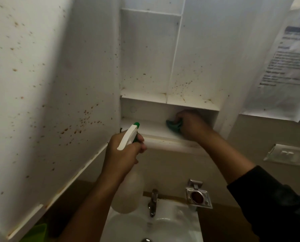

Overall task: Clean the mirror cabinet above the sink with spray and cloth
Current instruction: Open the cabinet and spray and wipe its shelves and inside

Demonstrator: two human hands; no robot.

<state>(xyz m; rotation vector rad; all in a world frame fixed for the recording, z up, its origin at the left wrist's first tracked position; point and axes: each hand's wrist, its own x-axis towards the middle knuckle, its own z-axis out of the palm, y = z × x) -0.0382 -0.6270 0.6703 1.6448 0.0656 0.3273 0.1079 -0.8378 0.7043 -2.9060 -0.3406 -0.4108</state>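
White, rust-speckled panels fill the upper view: the cabinet (170, 67) stands open above the sink (185, 222), its door (41, 84) swung out to the left of the cabinet and spotted brown across its inner face. Both arms are raised toward the cabinet. The right arm, in a dark sleeve (274, 203), is stretched up from the lower right, and the right hand (191, 125) is set inside the lowest compartment, on its right half, with its knuckles uppermost. Its fingers are curled round a green cloth (173, 125), which is pressed against the compartment's floor. The left arm is lifted from below, bare, and the left hand (123, 152) is held just below and in front of the cabinet's left bottom corner. It is clenched round the neck of a spray bottle (128, 191), whose white head (128, 137) with a green nozzle is aimed up into the same compartment. The bottle's pale body hangs below the hand, above the sink. A tap (152, 201) stands at the sink's back edge, well below the cabinet.
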